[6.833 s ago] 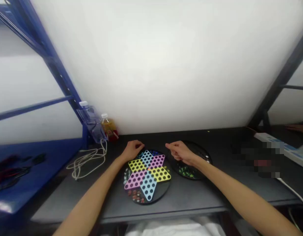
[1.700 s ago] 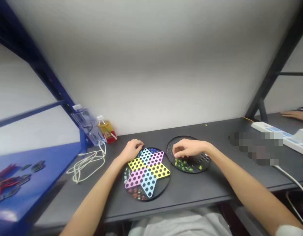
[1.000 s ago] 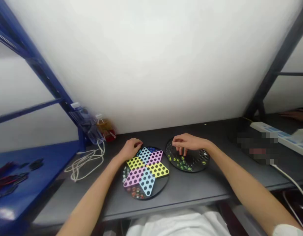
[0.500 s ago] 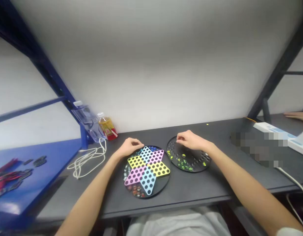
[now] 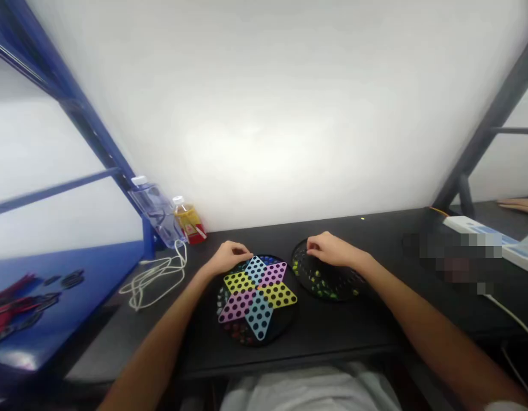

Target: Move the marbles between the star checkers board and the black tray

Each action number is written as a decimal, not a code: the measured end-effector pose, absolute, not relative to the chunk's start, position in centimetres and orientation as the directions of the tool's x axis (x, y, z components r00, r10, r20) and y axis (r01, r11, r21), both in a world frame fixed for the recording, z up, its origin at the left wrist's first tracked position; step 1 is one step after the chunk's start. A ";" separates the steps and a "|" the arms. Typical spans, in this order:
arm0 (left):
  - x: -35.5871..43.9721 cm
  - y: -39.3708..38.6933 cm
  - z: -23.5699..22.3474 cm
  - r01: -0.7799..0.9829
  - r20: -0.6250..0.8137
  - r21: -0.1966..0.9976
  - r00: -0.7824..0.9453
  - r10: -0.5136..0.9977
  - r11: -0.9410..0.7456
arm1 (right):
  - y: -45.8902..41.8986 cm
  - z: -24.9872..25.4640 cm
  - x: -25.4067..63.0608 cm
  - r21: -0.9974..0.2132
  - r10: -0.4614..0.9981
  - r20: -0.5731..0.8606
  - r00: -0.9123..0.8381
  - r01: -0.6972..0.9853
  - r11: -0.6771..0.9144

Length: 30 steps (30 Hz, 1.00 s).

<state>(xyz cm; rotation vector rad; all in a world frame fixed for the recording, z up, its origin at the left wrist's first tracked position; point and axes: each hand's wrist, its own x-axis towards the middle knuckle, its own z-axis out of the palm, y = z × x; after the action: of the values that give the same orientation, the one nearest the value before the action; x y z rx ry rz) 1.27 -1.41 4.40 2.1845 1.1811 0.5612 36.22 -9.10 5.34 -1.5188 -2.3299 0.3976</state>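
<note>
A round black Chinese checkers board [image 5: 285, 319] lies in front of me, with a six-pointed star of blue, yellow and pink holed points. Coloured marbles sit in the rim pockets between the points. At its far left edge is my left hand [image 5: 227, 257], thumb and fingers brought together at the tip of a blue point; anything between them is too small to make out. Over a second round black tray [image 5: 304, 279] is my right hand [image 5: 330, 249], fingers curled in a pinch, their contents hidden. Green and yellow pieces [image 5: 321, 285] lie in that tray.
A bottle with red and yellow contents [image 5: 190, 221] and a clear container [image 5: 154, 208] stand back left. Beside them lies a coiled white cable [image 5: 154, 279]. A white power strip [image 5: 499, 237] is at right. Another person's hand [image 5: 518, 204] rests far right.
Both hands stay almost where they were, the right one still over the tray. The view has shifted slightly and the wall looks brighter.
</note>
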 end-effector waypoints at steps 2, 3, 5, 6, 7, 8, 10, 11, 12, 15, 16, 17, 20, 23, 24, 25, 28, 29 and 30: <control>1.2 -1.4 4.3 0.604 0.082 0.668 0.521 0.849 -0.435 | -9.1 5.5 36.1 -0.404 0.918 0.120 -0.377 0.827 0.392; 1.2 -1.3 4.3 0.604 0.083 0.666 0.523 0.848 -0.438 | -9.1 5.5 36.2 -0.406 0.918 0.119 -0.378 0.825 0.392; 1.1 -1.2 4.1 0.607 0.082 0.660 0.528 0.845 -0.443 | -9.2 5.7 36.2 -0.426 0.918 0.123 -0.378 0.815 0.393; 1.1 -1.2 4.0 0.610 0.079 0.658 0.528 0.845 -0.442 | -9.2 5.8 36.2 -0.444 0.917 0.125 -0.380 0.805 0.394; 1.0 -1.1 4.0 0.613 0.075 0.657 0.527 0.847 -0.439 | -9.3 5.9 36.2 -0.466 0.916 0.123 -0.382 0.793 0.393; 1.0 -1.1 4.0 0.615 0.072 0.657 0.525 0.848 -0.436 | -9.4 6.0 36.2 -0.492 0.918 0.114 -0.381 0.781 0.385; 1.1 -1.2 4.1 0.614 0.069 0.661 0.523 0.849 -0.432 | -9.7 6.3 36.1 -0.558 0.919 0.051 -0.390 0.752 0.350; 1.2 -1.3 4.2 0.614 0.064 0.662 0.526 0.848 -0.430 | -9.9 6.4 36.1 -0.593 0.914 -0.009 -0.406 0.738 0.322; 1.2 -1.4 4.4 0.613 0.061 0.663 0.529 0.847 -0.430 | -10.0 6.6 36.2 -0.626 0.901 -0.078 -0.427 0.724 0.289; 1.4 -1.7 4.7 0.615 0.061 0.660 0.529 0.847 -0.431 | -10.5 7.4 37.0 -0.679 0.821 -0.275 -0.501 0.705 0.203; 1.4 -1.7 4.7 0.617 0.064 0.658 0.525 0.848 -0.432 | -10.7 7.7 37.4 -0.680 0.790 -0.328 -0.519 0.710 0.184; 1.4 -1.8 4.7 0.618 0.068 0.657 0.522 0.850 -0.432 | -10.9 7.9 37.9 -0.678 0.759 -0.374 -0.533 0.716 0.168; 1.4 -1.7 4.5 0.611 0.078 0.662 0.518 0.852 -0.433 | -11.8 7.9 39.3 -0.659 0.684 -0.479 -0.550 0.740 0.133; 1.3 -1.6 4.3 0.602 0.081 0.670 0.522 0.849 -0.434 | -12.8 7.1 40.3 -0.642 0.679 -0.495 -0.542 0.754 0.134; 1.3 -1.6 4.3 0.600 0.083 0.672 0.520 0.850 -0.433 | -13.0 6.8 40.5 -0.644 0.685 -0.486 -0.543 0.752 0.140; 1.3 -1.6 4.3 0.599 0.083 0.674 0.519 0.851 -0.431 | -13.2 6.5 40.7 -0.653 0.691 -0.473 -0.546 0.744 0.142; 1.3 -1.6 4.2 0.596 0.083 0.680 0.516 0.853 -0.427 | -13.0 5.9 40.7 -0.708 0.727 -0.405 -0.555 0.693 0.135; 1.3 -1.6 4.2 0.596 0.082 0.680 0.517 0.852 -0.427 | -12.7 5.8 40.6 -0.729 0.756 -0.360 -0.546 0.670 0.137; 1.3 -1.6 4.3 0.596 0.083 0.678 0.519 0.851 -0.429 | -12.5 5.8 40.3 -0.749 0.792 -0.303 -0.530 0.646 0.145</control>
<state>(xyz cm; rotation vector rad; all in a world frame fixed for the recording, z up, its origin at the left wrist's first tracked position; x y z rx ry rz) 1.32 -1.60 4.25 2.1723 1.1741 0.5639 40.34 -12.47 5.77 -1.4283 -2.2480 1.3324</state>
